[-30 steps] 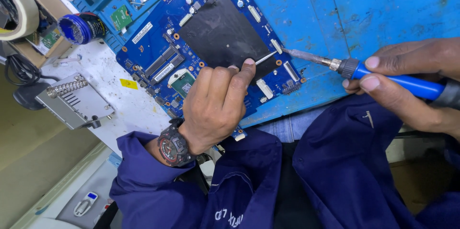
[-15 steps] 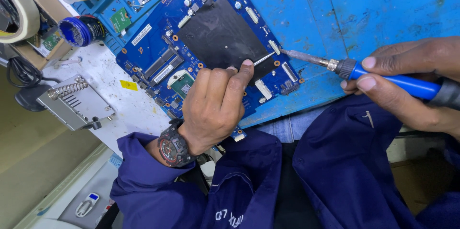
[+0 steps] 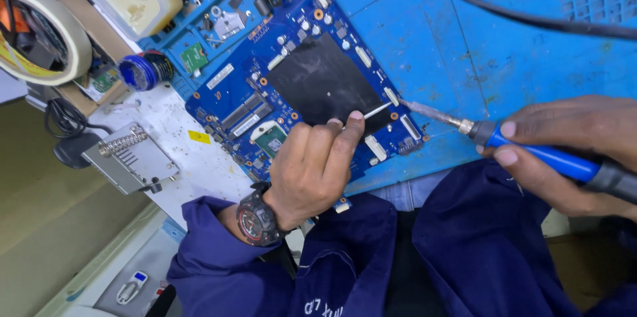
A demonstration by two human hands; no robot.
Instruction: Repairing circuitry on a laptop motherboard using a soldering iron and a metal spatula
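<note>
Blue circuit board (image 3: pixel 298 85) lies tilted on a blue work mat (image 3: pixel 504 58), filling the centre of my view, with a dark square patch in its middle. My left hand (image 3: pixel 312 171) rests on the board's edge at six o'clock, fingers closed around a thin pale wire (image 3: pixel 376 111) pinched between thumb and forefinger and pointing toward two o'clock. My right hand (image 3: pixel 570 151) comes in from three o'clock, wrapped firmly around the blue handle of a soldering iron (image 3: pixel 531 148). Its metal tip meets the end of the wire at a small white connector on the board's right edge. A black watch (image 3: pixel 255 216) sits on my left wrist. At nine o'clock lies a grey metal stand with a coiled spring (image 3: pixel 129 156); at eleven o'clock, a roll of tape (image 3: pixel 50 28) and a small blue tin (image 3: pixel 142 70).
</note>
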